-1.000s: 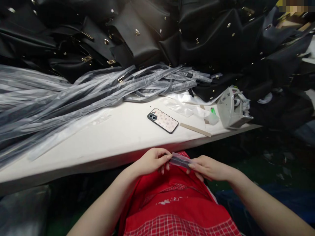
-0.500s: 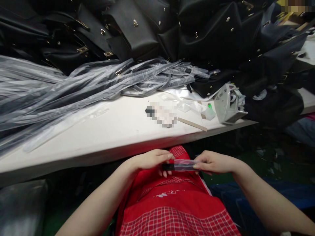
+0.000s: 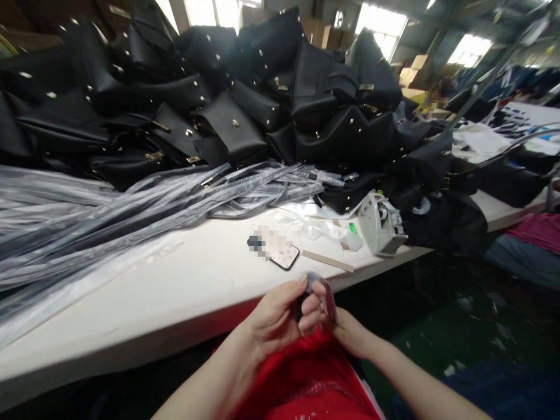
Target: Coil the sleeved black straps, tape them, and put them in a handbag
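A short black strap in clear plastic film [image 3: 329,302] is bent into a curve between my hands, just past the table's front edge. My left hand [image 3: 280,318] is closed round it, with the thumb on top and the fingers curled over the dark end. Behind it, on the right, my right hand [image 3: 350,333] grips the other part of the strap; most of its fingers are hidden by the strap and my left hand. Below both hands is a red apron [image 3: 301,373].
On the white table [image 3: 144,274] lie a phone [image 3: 284,255], a tan strip [image 3: 328,261] and a white container [image 3: 378,224] of small items. Plastic-wrapped straps [image 3: 175,198] stretch along the left, before a heap of black bags [image 3: 236,125]. A person [image 3: 531,239] shows at the right.
The strap was held out straight and level; now it is bent, and my hands have come together and up. The view has tilted upward, showing windows and more of the bag heap.
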The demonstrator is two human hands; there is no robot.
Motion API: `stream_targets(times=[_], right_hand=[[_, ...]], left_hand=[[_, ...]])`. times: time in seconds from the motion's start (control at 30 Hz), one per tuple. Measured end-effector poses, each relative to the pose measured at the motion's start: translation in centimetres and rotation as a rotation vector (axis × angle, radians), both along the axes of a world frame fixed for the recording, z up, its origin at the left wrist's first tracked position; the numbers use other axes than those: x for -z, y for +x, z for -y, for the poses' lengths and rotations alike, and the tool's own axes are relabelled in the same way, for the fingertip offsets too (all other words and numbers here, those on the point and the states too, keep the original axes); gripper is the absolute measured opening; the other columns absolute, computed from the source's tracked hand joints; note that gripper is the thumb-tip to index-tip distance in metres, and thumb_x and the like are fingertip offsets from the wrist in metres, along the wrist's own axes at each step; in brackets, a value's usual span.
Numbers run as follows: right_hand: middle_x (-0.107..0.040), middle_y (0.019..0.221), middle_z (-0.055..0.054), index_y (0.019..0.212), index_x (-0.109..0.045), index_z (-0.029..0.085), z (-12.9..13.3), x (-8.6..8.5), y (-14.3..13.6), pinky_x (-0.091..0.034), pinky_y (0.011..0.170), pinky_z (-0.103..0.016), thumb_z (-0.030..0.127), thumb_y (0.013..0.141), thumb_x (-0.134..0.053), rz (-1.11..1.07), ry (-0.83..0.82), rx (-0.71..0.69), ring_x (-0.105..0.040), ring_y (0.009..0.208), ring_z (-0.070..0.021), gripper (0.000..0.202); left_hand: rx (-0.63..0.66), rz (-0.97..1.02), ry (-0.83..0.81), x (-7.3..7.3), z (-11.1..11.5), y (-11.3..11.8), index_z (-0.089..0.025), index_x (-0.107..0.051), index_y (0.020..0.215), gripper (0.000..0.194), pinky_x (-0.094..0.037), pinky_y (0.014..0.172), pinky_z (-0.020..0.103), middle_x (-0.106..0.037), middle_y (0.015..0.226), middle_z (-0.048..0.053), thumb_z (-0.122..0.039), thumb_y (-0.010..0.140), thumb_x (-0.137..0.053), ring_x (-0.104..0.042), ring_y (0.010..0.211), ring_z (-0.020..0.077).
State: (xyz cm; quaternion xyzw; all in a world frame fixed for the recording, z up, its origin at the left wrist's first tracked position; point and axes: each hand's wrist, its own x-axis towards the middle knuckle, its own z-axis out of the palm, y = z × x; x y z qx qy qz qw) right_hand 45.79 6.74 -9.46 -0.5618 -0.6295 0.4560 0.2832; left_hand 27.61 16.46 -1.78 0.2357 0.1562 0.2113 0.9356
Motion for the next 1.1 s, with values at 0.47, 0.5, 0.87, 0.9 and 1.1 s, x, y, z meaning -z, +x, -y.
stream_targets(times=[0.47,0.5,0.87,0.9,1.1], right_hand=[[-0.045,0.035,0.002,0.062,-0.06,0.012,1.0,-4.2,7.0,-0.019,0.03,-0.017,0.061,0.086,-0.051,-0.535,-0.351,0.261,-0.029,0.026,-0.0056,0.055],[-0.047,0.037,0.001,0.063,-0.059,0.012,0.8,-3.9,7.4,-0.023,0.03,-0.017,0.061,0.086,-0.051,-0.458,-0.368,0.275,-0.033,0.028,-0.0067,0.055],[-0.065,0.08,-0.003,0.095,-0.067,0.015,1.9,-2.4,-2.0,-0.05,0.079,-0.03,0.046,0.089,-0.055,-0.234,-0.194,-0.106,-0.06,0.081,-0.019,0.033],[-0.063,0.073,-0.002,0.09,-0.068,0.016,2.2,-2.2,-2.7,-0.05,0.074,-0.027,0.049,0.089,-0.055,-0.271,-0.254,-0.164,-0.059,0.077,-0.0176,0.035],[-0.046,0.05,0.003,0.07,-0.067,0.013,2.3,-3.4,2.8,-0.032,0.042,-0.02,0.065,0.08,-0.056,-0.36,-0.32,-0.187,-0.042,0.044,-0.0081,0.054]], left_hand=[[0.134,-0.523,1.443,4.3,4.1,1.6,-0.019,-0.05,0.071,0.036,-0.037,0.062,0.027,-0.054,0.069,0.002,-0.035,0.097,-0.032,-0.045,0.062,0.0143],[0.183,-0.497,1.32,4.1,4.5,1.5,-0.019,-0.05,0.07,0.037,-0.036,0.058,0.026,-0.051,0.064,0.0,-0.039,0.096,-0.034,-0.043,0.058,0.0131],[-0.292,-0.259,0.445,1.6,3.7,3.3,-0.014,-0.061,0.1,0.04,-0.048,0.059,0.027,-0.054,0.07,0.001,-0.048,0.095,-0.04,-0.056,0.059,0.0138],[-0.455,-0.365,0.634,2.4,3.2,3.2,-0.015,-0.061,0.1,0.039,-0.051,0.069,0.031,-0.058,0.076,0.004,-0.046,0.097,-0.037,-0.06,0.068,0.0163],[-0.598,-0.614,1.63,10.1,1.7,0.9,-0.019,-0.068,0.099,0.037,-0.051,0.081,0.035,-0.071,0.093,0.011,-0.045,0.094,-0.041,-0.065,0.089,0.025]])
